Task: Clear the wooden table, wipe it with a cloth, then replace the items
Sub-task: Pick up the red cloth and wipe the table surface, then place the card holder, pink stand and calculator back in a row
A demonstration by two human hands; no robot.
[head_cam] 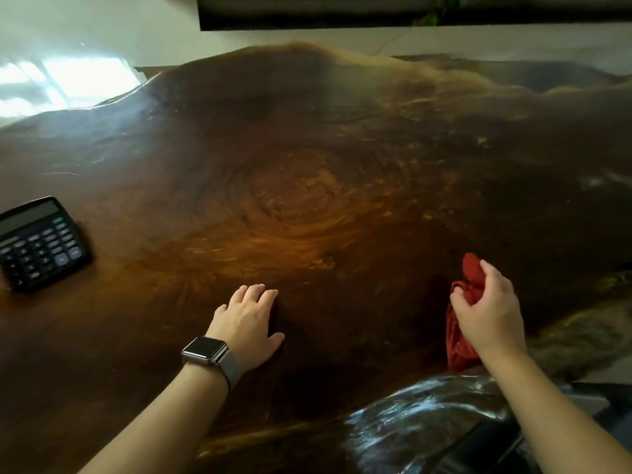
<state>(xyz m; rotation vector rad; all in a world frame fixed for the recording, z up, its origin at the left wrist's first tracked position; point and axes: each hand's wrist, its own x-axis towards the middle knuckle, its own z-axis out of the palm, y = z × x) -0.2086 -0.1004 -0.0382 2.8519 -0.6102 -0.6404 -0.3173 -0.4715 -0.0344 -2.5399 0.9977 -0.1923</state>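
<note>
A large dark wooden table [307, 159] with a wavy natural edge and ring-shaped grain fills the view. My left hand [248, 323] rests flat on it near the front, fingers spread, a watch on the wrist. My right hand [489, 307] grips a bunched red cloth [460, 336] at the front right; part of the cloth sticks out above the fingers and part hangs below the palm, just over the table. A black calculator [42, 242] lies on the table at the far left edge.
A pale floor [68, 29] with bright window light lies beyond the table's far left edge. A dark window frame [376, 12] with some green leaves runs along the top. A shiny dark object [427, 425] sits at the table's near right edge.
</note>
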